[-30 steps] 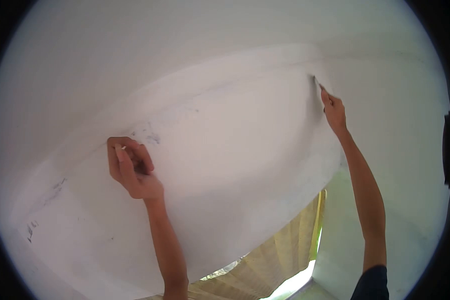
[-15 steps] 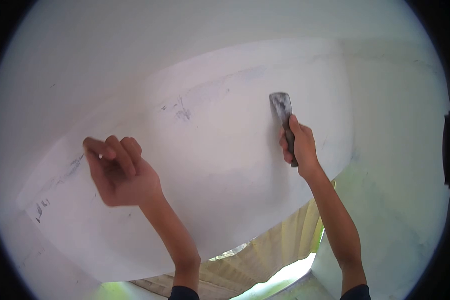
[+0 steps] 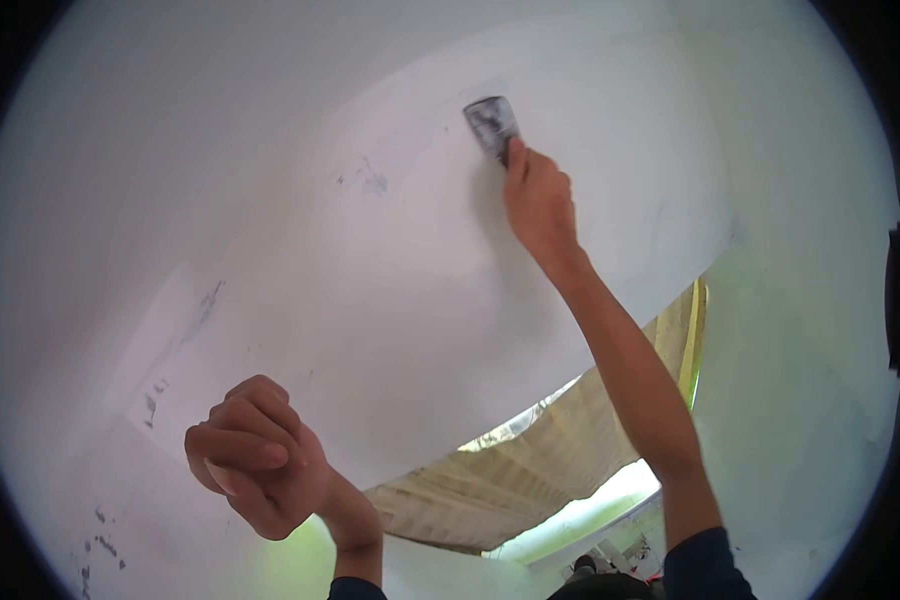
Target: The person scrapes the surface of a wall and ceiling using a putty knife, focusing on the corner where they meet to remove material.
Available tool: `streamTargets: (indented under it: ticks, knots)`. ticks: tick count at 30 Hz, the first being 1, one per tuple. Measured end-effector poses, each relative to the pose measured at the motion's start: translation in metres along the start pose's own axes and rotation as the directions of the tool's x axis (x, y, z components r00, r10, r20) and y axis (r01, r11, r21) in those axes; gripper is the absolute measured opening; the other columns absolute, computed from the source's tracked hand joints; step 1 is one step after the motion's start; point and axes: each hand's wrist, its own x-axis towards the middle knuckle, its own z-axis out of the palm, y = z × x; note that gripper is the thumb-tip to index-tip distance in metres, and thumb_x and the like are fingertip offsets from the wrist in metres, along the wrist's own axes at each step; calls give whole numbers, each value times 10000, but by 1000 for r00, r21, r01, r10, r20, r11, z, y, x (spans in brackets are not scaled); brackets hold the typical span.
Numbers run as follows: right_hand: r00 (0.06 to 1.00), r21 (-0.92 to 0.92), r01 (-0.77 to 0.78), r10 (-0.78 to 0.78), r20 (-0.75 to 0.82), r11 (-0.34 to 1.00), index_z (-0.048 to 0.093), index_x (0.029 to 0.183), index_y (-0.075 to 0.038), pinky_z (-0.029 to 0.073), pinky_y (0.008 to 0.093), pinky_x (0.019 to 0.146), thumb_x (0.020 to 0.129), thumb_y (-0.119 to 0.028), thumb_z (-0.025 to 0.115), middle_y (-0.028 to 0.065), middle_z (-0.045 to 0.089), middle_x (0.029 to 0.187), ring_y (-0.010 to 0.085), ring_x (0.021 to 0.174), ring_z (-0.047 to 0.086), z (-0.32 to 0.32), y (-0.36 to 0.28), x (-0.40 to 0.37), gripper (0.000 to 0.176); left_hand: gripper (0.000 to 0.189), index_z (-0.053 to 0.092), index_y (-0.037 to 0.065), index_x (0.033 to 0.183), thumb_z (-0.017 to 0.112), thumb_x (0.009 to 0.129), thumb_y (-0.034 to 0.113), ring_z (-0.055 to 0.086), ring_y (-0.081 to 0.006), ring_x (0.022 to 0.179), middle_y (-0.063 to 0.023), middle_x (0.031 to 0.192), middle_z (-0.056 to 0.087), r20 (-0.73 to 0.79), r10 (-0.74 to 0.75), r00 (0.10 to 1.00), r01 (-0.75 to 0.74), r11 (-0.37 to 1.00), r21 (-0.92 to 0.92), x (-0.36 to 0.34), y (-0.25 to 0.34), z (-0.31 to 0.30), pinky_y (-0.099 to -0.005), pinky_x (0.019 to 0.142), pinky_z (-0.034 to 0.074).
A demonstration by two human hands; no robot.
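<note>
Matt white plastered wall [image 3: 370,250], smudged metal scraper blade [image 3: 492,122]

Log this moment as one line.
right hand: grips putty knife, blade on white wall | left hand: fingers curled shut, low in view | dark smudges left of blade

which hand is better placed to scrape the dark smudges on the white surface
Right, likely. The right hand grips the scraper, blade on the white surface near the dark smudges; the left hand hangs curled, lower, with no tool visible.
</note>
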Motion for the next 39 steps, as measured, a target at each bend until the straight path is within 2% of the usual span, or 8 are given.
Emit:
streamTargets:
  ticks: [4, 6, 8, 14, 20, 28, 32, 39]
  knots:
    - [957, -222, 221, -167, 238, 950, 690, 968, -85, 522, 570, 799, 1069, -382, 399, 251, 696, 925, 491, 866, 652, 13, -6, -32, 428, 260, 491, 54, 717, 485, 932, 199, 285, -110, 401, 10, 487, 394, 28, -25, 999, 16, 959, 283, -11, 50, -21, -281, 453, 215]
    - [957, -130, 290, -284, 60, 948, 699, 962, -102, 530, 567, 784, 1068, -404, 391, 231, 708, 918, 473, 866, 666, 9, 1, -20, 444, 197, 447, 45, 749, 457, 931, 120, 245, -126, 483, -20, 505, 333, 67, -129, 989, 106, 956, 274, -18, 81, -35, -328, 540, 219]
    - [966, -3, -33, 33, 256, 999, 701, 1001, -88, 552, 559, 793, 1070, -420, 381, 214, 720, 875, 464, 865, 686, -12, -24, -13, 467, 212, 444, 43, 740, 460, 935, 125, 252, -128, 480, -16, 505, 332, 3, -186, 983, 171, 914, 367, -23, 108, -38, -325, 526, 224]
    - [958, -209, 231, -184, 222, 950, 705, 1009, -104, 551, 544, 811, 1060, -441, 397, 209, 724, 926, 451, 894, 689, 33, -25, -54, 460, 247, 516, 15, 682, 535, 892, 145, 360, -111, 378, -55, 504, 506, -169, -397, 902, 432, 825, 365, -67, 183, -47, -255, 393, 265]
    - [984, -116, 101, -82, 159, 988, 715, 1068, -154, 531, 558, 846, 1059, -431, 401, 201, 726, 982, 451, 966, 670, 7, -24, -20, 419, 321, 558, -35, 700, 671, 885, 202, 468, -126, 388, -110, 565, 566, -434, -838, 330, 926, 376, -21, -163, 278, -49, -262, 387, 345]
    - [976, -232, 199, -170, 138, 952, 661, 1279, -199, 518, 519, 862, 1061, -394, 386, 201, 722, 1006, 438, 982, 666, -9, -36, -18, 402, 135, 652, -23, 884, 659, 908, 109, 567, -114, 557, -47, 635, 611, -220, -964, -147, 979, -110, -172, -221, 262, -29, -273, 547, 437]
    - [856, -110, 504, -480, 192, 856, 392, 1547, -205, 512, 498, 785, 1074, -279, 386, 196, 650, 874, 390, 808, 641, 4, -26, -58, 479, 122, 671, -11, 997, 665, 944, 98, 620, -113, 685, -38, 750, 659, 58, -997, -51, 983, -61, -173, -242, 218, -35, -261, 645, 469]
    - [854, -206, 520, -493, 168, 829, 420, 1545, -213, 503, 363, 661, 1025, -63, 526, 121, 539, 743, 218, 665, 556, 42, -46, -91, 552, 197, 659, -9, 1065, 680, 896, 88, 642, -145, 849, -69, 883, 699, 126, -990, 70, 993, 57, -102, -238, 143, -37, -291, 805, 470]
